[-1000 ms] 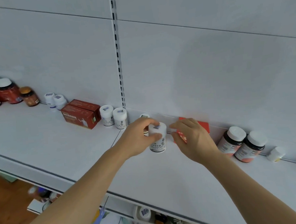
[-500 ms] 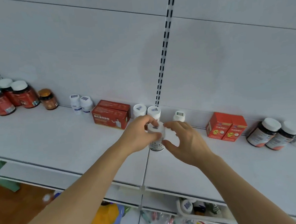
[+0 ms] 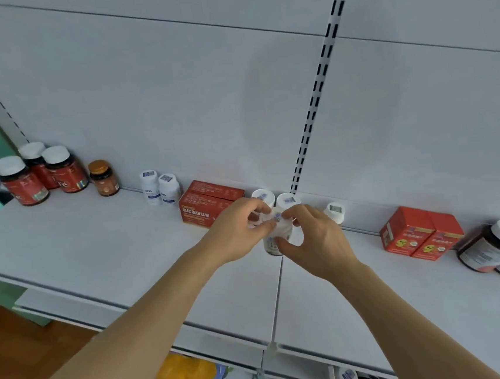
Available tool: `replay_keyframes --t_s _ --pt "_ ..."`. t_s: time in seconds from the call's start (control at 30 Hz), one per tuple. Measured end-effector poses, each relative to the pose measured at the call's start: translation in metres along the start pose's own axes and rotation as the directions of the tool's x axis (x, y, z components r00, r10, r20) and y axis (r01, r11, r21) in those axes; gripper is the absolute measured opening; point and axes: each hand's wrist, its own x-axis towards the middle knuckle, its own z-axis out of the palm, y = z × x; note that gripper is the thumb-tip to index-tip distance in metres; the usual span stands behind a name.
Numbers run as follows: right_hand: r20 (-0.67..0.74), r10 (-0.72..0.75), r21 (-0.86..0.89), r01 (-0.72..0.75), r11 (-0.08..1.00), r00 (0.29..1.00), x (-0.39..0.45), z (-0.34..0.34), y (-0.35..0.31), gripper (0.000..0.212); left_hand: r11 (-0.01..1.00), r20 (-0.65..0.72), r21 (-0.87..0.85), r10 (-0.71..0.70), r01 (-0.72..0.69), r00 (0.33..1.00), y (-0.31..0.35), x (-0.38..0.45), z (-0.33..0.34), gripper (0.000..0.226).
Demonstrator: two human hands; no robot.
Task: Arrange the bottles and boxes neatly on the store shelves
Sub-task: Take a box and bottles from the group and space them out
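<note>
While curled over shelf [image 3: 96,259], left hand [image 3: 234,233] and right hand [image 3: 314,238] pinch white bottle [image 3: 278,238], grip narrow.

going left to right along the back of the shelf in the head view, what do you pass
three red jars → brown jar → two white bottles → red box → held white bottle → small white bottle → two red-orange boxes → dark jars

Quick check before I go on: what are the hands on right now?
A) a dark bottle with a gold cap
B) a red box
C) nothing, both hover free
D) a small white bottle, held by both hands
D: the left hand and right hand both curl their fingers round the small white bottle, in front of the red box.
</note>
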Motion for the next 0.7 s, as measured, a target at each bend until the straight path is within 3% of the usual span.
replay_keyframes --t_s 0.33,0.7 --pt "-0.017 -0.003 -0.095 0.002 0.995 1.000 0.020 0.050 0.015 0.039 0.900 -0.157 0.396 0.259 -0.179 0.953 -0.050 0.018 -0.018 0.028" --pt "-0.047 0.140 -0.186 -0.146 0.972 0.989 0.012 0.082 -0.002 0.033 0.858 -0.056 0.397 0.378 -0.327 0.924 -0.086 0.031 -0.035 0.031"
